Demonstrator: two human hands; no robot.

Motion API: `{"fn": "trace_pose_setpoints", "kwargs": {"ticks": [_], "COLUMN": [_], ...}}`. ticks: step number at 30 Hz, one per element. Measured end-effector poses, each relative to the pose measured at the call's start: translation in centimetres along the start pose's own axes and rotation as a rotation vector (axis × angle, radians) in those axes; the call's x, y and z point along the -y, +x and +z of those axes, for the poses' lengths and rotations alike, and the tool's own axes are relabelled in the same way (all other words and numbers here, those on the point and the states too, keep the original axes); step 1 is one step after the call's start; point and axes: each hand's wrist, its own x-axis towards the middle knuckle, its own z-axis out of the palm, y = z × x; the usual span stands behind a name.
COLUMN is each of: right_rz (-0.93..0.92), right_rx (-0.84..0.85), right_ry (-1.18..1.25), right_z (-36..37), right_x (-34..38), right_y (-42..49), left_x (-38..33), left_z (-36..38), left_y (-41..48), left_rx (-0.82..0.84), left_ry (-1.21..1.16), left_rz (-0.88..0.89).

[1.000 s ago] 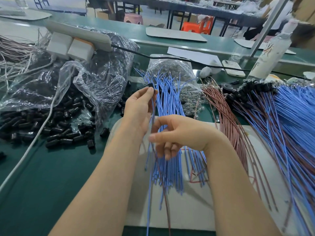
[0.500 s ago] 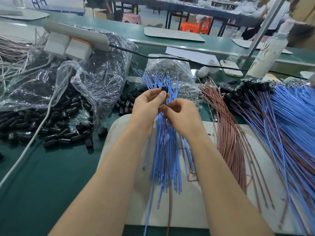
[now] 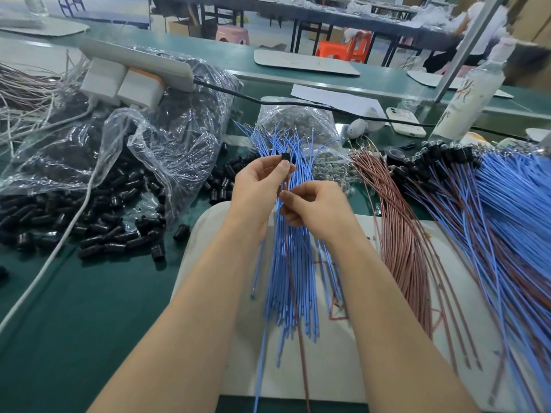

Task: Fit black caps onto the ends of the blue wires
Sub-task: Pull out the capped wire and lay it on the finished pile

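My left hand [image 3: 258, 186] pinches a small black cap [image 3: 285, 157] between thumb and fingertips, held above a bundle of blue wires [image 3: 293, 263] lying on a white mat [image 3: 334, 353]. Just below and right of the cap, my right hand [image 3: 316, 207] pinches a blue wire and a brown wire that hang down from the cap. Loose black caps [image 3: 98, 216] lie heaped on the green table at the left, spilling from a clear plastic bag [image 3: 167, 138].
Brown wires [image 3: 396, 222] lie to the right, and beyond them a large pile of capped blue wires [image 3: 507, 198]. A white power strip [image 3: 134, 70], a bag of small parts [image 3: 298, 120], a phone [image 3: 405, 122] and a white bottle [image 3: 468, 96] stand at the back.
My right hand rose from the middle of the bundle to just under my left hand, then slid a little down along the wires. The cap stays pinched in my left hand.
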Motion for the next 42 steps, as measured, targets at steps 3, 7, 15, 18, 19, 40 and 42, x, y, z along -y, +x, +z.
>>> {"fn": "trace_pose_setpoints", "kwargs": {"ticks": [3, 7, 15, 18, 19, 40, 42], "right_rz": [0.006, 0.015, 0.031, 0.043, 0.045, -0.030, -0.076], "right_rx": [0.017, 0.044, 0.085, 0.096, 0.099, -0.068, -0.142], "right_ry": [0.027, 0.069, 0.077, 0.096, 0.099, 0.043, -0.018], "right_z": [-0.05, -0.20, -0.13, -0.09, -0.08, -0.14, -0.28], "right_x": [0.21, 0.43, 0.56, 0.53, 0.50, -0.04, -0.18], "right_y": [-0.16, -0.35, -0.42, -0.45, -0.46, 0.11, 0.29], "left_x": [-0.04, -0.16, -0.48, -0.55, -0.58, -0.01, 0.04], "left_z": [-0.03, 0.00, -0.04, -0.03, -0.05, 0.23, 0.38], "left_y": [-0.04, -0.06, -0.15, -0.14, -0.13, -0.45, -0.55], "left_rx": [-0.001, 0.002, 0.003, -0.001, -0.002, 0.011, 0.025], "left_ry": [-0.010, -0.059, -0.130, -0.150, -0.151, 0.328, 0.417], "left_rz": [-0.014, -0.048, -0.070, -0.073, -0.072, 0.198, 0.252]}}
